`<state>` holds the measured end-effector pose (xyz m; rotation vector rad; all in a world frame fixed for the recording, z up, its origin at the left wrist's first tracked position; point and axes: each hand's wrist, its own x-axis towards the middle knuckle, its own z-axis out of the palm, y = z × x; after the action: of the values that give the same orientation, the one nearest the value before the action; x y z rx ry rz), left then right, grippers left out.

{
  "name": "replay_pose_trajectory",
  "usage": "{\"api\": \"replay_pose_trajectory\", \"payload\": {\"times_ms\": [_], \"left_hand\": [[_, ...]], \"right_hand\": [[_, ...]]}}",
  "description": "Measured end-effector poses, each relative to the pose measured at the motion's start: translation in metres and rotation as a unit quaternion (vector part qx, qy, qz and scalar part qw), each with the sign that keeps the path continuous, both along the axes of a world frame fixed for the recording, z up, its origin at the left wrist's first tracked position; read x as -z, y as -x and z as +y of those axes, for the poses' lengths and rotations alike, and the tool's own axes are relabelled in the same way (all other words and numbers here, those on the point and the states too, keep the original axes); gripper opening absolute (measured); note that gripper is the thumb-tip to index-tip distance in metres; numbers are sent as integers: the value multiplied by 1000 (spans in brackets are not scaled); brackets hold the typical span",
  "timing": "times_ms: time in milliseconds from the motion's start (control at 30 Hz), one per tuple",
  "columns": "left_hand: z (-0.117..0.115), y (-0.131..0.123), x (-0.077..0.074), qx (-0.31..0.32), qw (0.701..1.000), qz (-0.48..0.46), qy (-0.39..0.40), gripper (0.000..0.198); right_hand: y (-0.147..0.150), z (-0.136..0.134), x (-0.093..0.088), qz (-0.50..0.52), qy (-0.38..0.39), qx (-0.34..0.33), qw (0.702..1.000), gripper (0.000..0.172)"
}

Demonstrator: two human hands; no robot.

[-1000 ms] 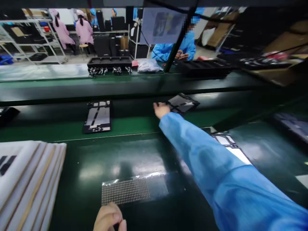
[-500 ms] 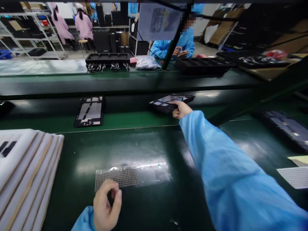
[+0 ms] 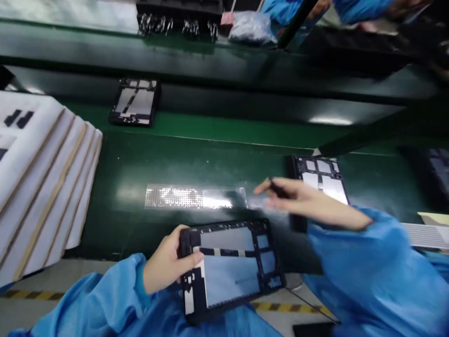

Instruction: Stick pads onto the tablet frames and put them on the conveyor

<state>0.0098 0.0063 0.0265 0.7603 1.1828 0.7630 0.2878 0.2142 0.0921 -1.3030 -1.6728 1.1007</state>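
My left hand [image 3: 171, 262] grips the left end of an open tablet body [image 3: 228, 271], thumb on top. The body is black with grey-blue panels and a dark strip across the middle, tilted over my lap at the bench's front edge. My right hand [image 3: 298, 199] is raised to its upper right, fingers closed around a small dark thing, too blurred to name. Behind that hand a second tablet body [image 3: 329, 185] rests on the bench, partly covered. A clear sheet with rows of tiny square pads [image 3: 173, 196] lies flat beyond the held body.
Another tablet body [image 3: 135, 103] sits on the green strip at the back left. Stacked white foam trays [image 3: 45, 187] stand at the left. Across the raised ledge are a black bin [image 3: 178, 7], a plastic bag [image 3: 250, 28] and a co-worker's blue sleeves [image 3: 365, 9].
The view has tipped downward. My left hand, empty before, now holds a tablet body near my lap. My right hand has left the tablet body at the back and come nearer.
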Motion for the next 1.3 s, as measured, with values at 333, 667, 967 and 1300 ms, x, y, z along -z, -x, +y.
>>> {"api": "replay_pose_trajectory", "payload": {"times_ms": [333, 667, 967, 1300], "left_hand": [[50, 36, -22, 73, 691, 580, -425, 44], [141, 50, 18, 283, 603, 563, -489, 34], [140, 45, 2, 324, 635, 568, -411, 35], [138, 42, -6, 341, 627, 546, -438, 42]], "right_hand": [[40, -3, 38, 11, 115, -111, 987, 59], [61, 19, 70, 8, 81, -212, 974, 37], [59, 26, 58, 5, 69, -208, 976, 30], [82, -167, 43, 93, 40, 92, 991, 31]]}}
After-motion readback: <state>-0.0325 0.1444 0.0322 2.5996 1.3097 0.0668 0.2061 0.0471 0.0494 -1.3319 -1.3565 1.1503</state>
